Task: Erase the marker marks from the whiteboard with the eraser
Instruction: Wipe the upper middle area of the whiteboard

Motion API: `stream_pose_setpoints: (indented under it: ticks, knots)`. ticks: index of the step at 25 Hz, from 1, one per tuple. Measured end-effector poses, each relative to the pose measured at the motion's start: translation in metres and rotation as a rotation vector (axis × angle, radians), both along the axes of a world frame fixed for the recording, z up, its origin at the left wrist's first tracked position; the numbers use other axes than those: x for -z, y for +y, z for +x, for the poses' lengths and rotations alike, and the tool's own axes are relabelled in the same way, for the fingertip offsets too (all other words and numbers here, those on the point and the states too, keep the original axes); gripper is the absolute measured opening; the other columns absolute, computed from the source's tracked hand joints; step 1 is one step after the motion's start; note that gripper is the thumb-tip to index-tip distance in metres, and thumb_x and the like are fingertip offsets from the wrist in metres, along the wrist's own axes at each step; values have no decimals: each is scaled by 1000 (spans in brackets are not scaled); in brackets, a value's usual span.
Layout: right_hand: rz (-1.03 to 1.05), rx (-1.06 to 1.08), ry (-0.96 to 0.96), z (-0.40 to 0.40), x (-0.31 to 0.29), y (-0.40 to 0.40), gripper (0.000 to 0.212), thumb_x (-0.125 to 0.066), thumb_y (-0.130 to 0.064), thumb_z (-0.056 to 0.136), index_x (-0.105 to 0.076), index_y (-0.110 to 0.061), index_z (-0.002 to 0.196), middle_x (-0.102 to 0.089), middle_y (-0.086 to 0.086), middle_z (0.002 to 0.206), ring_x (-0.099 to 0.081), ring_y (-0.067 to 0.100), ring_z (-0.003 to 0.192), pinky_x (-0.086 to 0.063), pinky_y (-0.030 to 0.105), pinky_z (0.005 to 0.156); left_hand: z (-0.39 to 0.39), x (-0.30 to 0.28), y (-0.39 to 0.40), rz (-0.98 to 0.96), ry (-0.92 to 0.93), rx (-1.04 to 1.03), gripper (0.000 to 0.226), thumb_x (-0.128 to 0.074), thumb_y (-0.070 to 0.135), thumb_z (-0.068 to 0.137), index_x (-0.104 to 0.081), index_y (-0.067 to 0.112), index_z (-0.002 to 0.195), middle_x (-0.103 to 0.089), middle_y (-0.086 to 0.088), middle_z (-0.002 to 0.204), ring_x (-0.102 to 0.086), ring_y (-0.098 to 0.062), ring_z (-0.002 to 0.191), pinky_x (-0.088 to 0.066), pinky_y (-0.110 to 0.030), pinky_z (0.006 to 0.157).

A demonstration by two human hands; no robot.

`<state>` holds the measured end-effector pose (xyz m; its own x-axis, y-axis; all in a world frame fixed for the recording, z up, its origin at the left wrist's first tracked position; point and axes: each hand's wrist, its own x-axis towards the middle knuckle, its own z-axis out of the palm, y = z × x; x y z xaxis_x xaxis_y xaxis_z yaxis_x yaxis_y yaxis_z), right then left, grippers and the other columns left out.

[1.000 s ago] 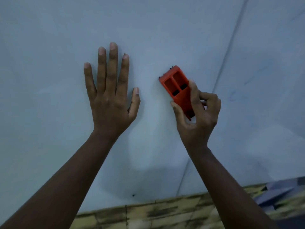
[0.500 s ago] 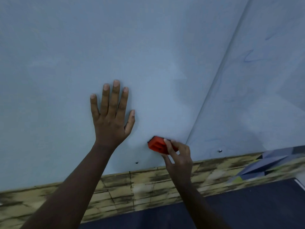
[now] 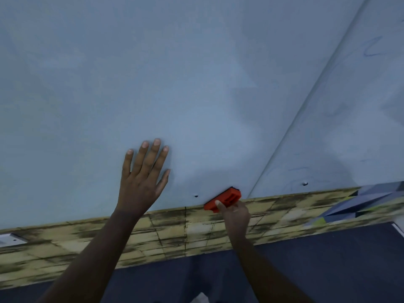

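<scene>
My right hand [image 3: 235,213] stays clamped on the orange eraser [image 3: 223,199], now dragged down to the whiteboard [image 3: 196,84] bottom edge, left hand [image 3: 142,182] splayed flat leftward; faint blue marks [image 3: 371,49] remain upper-right.

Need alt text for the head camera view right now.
The right hand presses an orange plastic eraser against the pale whiteboard's bottom edge, while the left hand rests flat beside it. Faint blue marker marks remain upper right.
</scene>
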<state>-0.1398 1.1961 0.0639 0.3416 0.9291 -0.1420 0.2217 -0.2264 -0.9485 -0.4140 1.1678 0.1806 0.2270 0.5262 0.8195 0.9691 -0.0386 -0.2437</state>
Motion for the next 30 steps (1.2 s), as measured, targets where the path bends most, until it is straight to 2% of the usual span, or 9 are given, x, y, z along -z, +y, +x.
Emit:
stream_pose_setpoints:
  ticks: [3, 6, 8, 12, 16, 18, 21, 25, 30]
  knots:
    - [-83, -27, 346, -47, 1, -16, 21, -91, -15, 78, -77, -8, 92, -80, 10, 89, -77, 25, 81, -62, 56, 82, 13, 21, -14, -120, -145, 83, 65, -62, 18, 104, -38, 2, 162, -14, -19, 176, -12, -38, 164, -16, -60, 131]
    - [-341, -106, 669, -78, -9, -26, 28, -84, -14, 86, -71, 0, 106, -78, 20, 103, -77, 30, 91, -64, 44, 85, 28, 53, -32, -284, -122, 208, 48, -56, 15, 104, -57, 2, 150, -36, -23, 168, -28, -38, 159, -28, -61, 127]
    - [-414, -148, 710, -79, -9, -31, 30, -82, -16, 88, -69, -2, 112, -78, 17, 105, -76, 30, 97, -63, 42, 85, 32, 67, -41, -363, -114, 237, 44, -53, 20, 104, -63, 5, 144, -46, -19, 163, -39, -34, 154, -35, -58, 123]
    - [-298, 96, 482, -45, 2, -36, 36, -85, -18, 85, -70, -9, 116, -75, 19, 110, -74, 32, 97, -63, 48, 83, 32, 63, -42, -372, -157, 263, 44, -57, 23, 104, -61, 10, 146, -47, -16, 163, -44, -32, 152, -38, -57, 121]
    - [58, 222, 258, -8, -30, -32, 37, -88, -26, 81, -69, -29, 113, -74, 7, 113, -72, 26, 105, -60, 51, 94, 51, 48, -24, -339, -194, 329, 45, -59, 23, 105, -59, 11, 148, -47, -14, 163, -41, -30, 153, -39, -54, 121]
    - [221, 174, 67, -7, -59, -29, 47, -86, -25, 85, -65, -22, 127, -71, 5, 117, -69, 19, 108, -59, 45, 94, 67, 47, -23, -356, -216, 350, 45, -59, 25, 104, -59, 12, 148, -49, -13, 161, -41, -29, 152, -42, -55, 117]
    - [653, -29, -294, -12, -100, -22, 59, -88, -18, 84, -59, -11, 135, -64, 4, 119, -63, 19, 110, -52, 34, 90, 64, 50, -30, -308, -289, 281, 50, -64, 24, 101, -56, 15, 150, -46, -16, 163, -39, -32, 153, -40, -56, 117]
    - [1058, -302, -699, -40, -132, -7, 61, -89, -28, 82, -60, -21, 135, -66, 10, 119, -61, 27, 105, -47, 43, 88, 9, 55, -60, -139, -525, -30, 63, -70, 17, 96, -48, 10, 155, -41, -24, 163, -37, -40, 153, -35, -54, 121]
    - [1243, -410, -776, -109, -120, 1, 51, -87, -30, 85, -64, -18, 130, -65, 10, 110, -58, 27, 99, -48, 47, 78, -90, 79, -102, -117, -455, -225, 64, -67, -8, 93, -51, 2, 154, -41, -29, 161, -41, -45, 149, -36, -54, 122]
